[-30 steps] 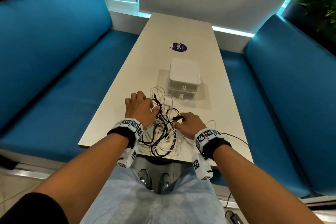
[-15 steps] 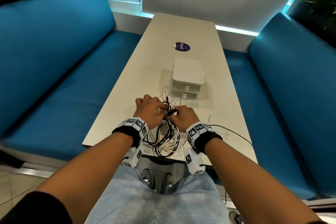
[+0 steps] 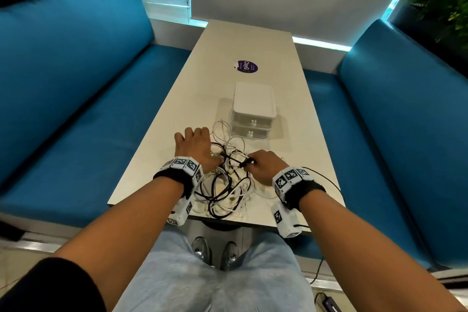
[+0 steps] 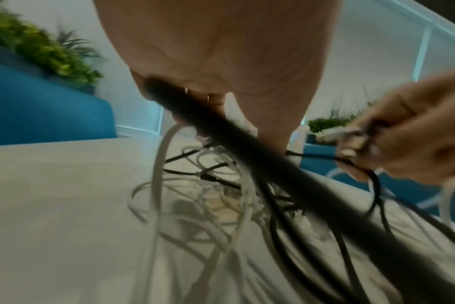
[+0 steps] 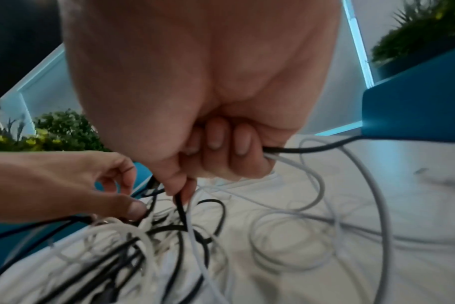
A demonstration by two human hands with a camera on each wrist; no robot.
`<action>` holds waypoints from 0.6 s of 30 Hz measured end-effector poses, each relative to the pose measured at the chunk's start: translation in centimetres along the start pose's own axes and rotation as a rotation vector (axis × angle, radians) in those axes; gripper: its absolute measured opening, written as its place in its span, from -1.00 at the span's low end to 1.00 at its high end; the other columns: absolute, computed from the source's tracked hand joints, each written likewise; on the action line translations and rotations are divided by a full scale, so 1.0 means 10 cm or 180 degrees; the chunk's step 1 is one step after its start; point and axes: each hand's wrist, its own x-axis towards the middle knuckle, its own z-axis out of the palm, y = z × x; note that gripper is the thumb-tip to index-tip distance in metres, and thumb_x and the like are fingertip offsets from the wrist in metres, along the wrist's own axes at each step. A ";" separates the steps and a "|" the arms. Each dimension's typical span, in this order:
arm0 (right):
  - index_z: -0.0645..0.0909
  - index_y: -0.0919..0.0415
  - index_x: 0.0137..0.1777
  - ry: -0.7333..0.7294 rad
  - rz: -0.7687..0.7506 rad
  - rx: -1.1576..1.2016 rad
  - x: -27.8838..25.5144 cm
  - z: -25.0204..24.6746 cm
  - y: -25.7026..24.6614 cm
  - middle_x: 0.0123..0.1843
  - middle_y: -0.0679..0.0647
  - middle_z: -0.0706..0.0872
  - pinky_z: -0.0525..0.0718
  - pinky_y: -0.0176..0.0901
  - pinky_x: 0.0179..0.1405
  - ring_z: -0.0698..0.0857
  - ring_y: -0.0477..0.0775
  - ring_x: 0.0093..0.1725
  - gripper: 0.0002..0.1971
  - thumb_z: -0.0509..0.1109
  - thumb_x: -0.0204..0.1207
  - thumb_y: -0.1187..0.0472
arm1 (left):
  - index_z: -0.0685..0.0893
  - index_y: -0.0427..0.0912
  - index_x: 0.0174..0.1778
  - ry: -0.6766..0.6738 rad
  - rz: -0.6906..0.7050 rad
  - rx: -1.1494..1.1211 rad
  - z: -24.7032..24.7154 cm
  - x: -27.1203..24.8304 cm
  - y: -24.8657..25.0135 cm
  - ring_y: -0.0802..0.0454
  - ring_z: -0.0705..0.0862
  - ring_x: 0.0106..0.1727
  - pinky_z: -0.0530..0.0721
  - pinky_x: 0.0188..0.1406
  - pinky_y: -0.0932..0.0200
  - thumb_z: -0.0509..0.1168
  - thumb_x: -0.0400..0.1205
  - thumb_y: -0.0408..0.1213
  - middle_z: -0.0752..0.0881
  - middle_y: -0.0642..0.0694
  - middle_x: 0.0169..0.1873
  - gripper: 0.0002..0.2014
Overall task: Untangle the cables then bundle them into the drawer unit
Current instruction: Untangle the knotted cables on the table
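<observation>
**Black lead gets teased out of the white knot**

White and black cables [image 3: 225, 185] lie tangled at the table's [image 3: 253, 40] near edge, before the closed drawer unit [image 3: 253, 109]. The right hand [image 3: 263, 166] fists a black lead; the left hand [image 3: 196, 147] pinches strands. Best pulled slowly, feeding loops free rather than tightening them.

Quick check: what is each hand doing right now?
Left hand: pinching strands of the tangled cables.
Right hand: fingers curled round black and white cables.

L grip [image 3: 194, 145] & R grip [image 3: 264, 165] both curled, pinching.
</observation>
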 end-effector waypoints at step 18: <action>0.66 0.24 0.09 0.0861 0.0489 0.0713 -0.14 -0.05 0.27 0.10 0.23 0.77 0.59 -0.03 0.01 0.69 0.30 0.12 -0.78 0.27 0.63 0.12 | 0.58 0.01 0.37 -0.0661 0.0983 -0.0449 0.11 -0.15 1.00 -0.17 0.54 0.32 0.33 0.35 -0.24 0.15 0.72 -0.03 0.68 -0.08 0.20 -0.67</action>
